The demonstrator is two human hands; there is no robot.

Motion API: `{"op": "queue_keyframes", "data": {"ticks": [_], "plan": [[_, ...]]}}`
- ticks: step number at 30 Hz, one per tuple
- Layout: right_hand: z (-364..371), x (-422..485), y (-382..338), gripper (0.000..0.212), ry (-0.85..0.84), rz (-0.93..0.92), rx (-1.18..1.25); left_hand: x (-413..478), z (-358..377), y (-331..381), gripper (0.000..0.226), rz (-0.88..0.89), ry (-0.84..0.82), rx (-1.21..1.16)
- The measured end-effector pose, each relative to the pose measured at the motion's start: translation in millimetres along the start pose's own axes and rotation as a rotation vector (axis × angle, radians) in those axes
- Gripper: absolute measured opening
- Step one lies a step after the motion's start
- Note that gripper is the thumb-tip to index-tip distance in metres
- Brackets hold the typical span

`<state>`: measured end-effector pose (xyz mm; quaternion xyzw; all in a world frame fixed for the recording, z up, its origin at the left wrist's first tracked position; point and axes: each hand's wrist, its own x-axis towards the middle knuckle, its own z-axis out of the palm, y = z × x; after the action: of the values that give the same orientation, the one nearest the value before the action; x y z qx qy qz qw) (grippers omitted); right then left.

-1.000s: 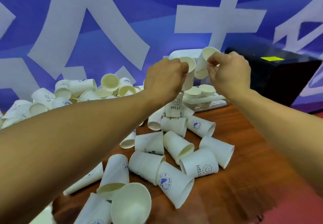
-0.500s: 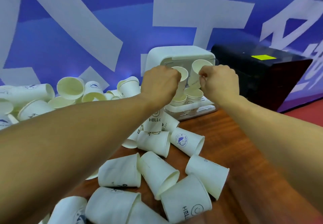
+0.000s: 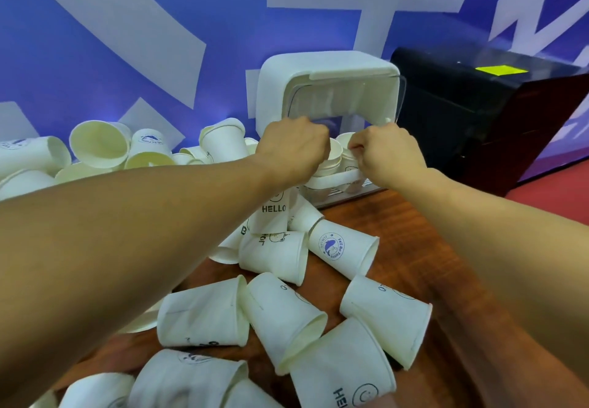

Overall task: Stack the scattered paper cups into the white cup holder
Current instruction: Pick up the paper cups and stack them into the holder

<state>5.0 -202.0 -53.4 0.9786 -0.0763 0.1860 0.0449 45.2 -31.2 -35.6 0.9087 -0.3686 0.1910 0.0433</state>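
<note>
The white cup holder [image 3: 325, 66] stands at the back of the wooden table, its front open. Both hands reach into that opening. My left hand [image 3: 294, 148] grips a white paper cup [image 3: 333, 155] that sits on the left stack inside the holder. My right hand [image 3: 387, 152] pinches the rim of another paper cup [image 3: 345, 140] over the right stack. Most of both cups is hidden behind the fingers. Several loose paper cups [image 3: 274, 257] lie on their sides in front of the holder.
A heap of more cups [image 3: 98, 146] is piled at the back left against the blue wall. A black box [image 3: 478, 104] with a yellow label stands right of the holder. Bare wooden table [image 3: 411, 216] shows at the right.
Both hands have come down and forward with their cups, from above the holder's front into its opening, onto the stacks inside. The view has moved closer.
</note>
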Motion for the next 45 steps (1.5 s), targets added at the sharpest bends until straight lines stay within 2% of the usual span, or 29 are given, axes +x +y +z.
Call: {"op": "queue_keyframes", "data": {"ticks": [3, 15, 19, 23, 27, 29, 34, 37, 45], "plan": [[3, -3, -2, 0.019, -0.036, 0.0, 0.005, 1, 3, 0, 0.023, -0.039, -0.04, -0.054], [8, -5, -1, 0.021, -0.004, 0.04, 0.088, 12, 6, 4, 0.014, -0.065, -0.097, -0.049], [-1, -11, -13, 0.028, 0.133, 0.035, 0.163, 8, -6, -4, 0.023, -0.123, -0.105, -0.11], [-16, -24, -38, 0.026, 0.208, -0.095, 0.393, -6, -27, -31, 0.023, -0.247, -0.099, -0.158], [-33, -41, -69, 0.03, 0.114, -0.234, 0.486, -32, -53, -65, 0.015, -0.34, -0.106, -0.149], [-40, -47, -83, 0.035, 0.039, -0.275, 0.479, -49, -64, -78, 0.019, -0.38, -0.105, -0.147], [-47, -54, -107, 0.04, -0.122, -0.258, 0.426, -79, -78, -100, 0.015, -0.45, -0.112, -0.146], [-47, -55, -112, 0.033, -0.146, -0.24, 0.399, -85, -80, -106, 0.017, -0.47, -0.091, -0.158], [-42, -46, -108, 0.008, -0.166, -0.188, 0.45, -61, -57, -110, 0.036, -0.549, -0.069, -0.383]]}}
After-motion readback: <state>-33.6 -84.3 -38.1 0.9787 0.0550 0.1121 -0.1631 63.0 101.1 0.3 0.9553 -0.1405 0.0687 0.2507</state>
